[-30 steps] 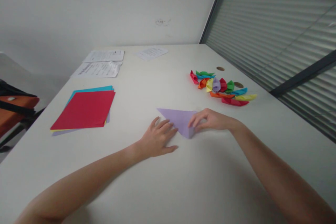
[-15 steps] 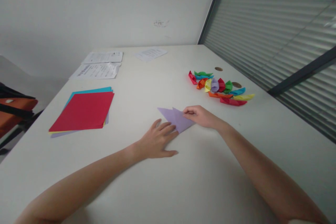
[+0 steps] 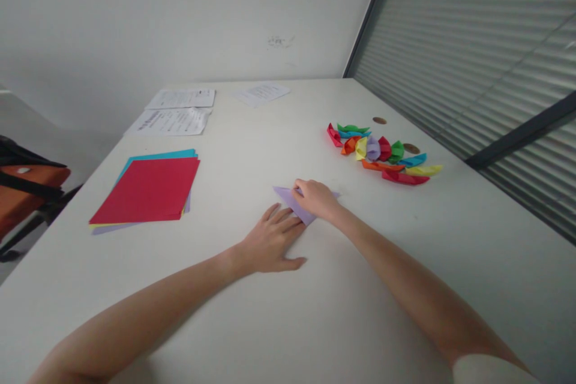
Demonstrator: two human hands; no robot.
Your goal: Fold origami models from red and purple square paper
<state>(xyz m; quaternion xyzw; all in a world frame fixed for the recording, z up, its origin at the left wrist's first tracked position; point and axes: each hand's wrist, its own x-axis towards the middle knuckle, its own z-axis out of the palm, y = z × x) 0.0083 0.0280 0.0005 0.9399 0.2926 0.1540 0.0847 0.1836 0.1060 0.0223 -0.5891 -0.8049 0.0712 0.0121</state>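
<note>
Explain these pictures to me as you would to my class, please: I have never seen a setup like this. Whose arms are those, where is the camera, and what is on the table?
There is no machine here: the arms belong to a person working bare-handed. The only viewpoint is a camera worn on that person's head, looking forward and down, so the hands reach away from us.

On the white table, to the left, lies a stack of coloured sheets, red on top. Printed pages lie beyond it. To the right is a group of small folded paper pieces in several colours.

Between the hands is a folded purple paper. The left hand lies flat with its fingertips at the paper. The right hand is bent over it; whether it pinches or presses is unclear.
</note>
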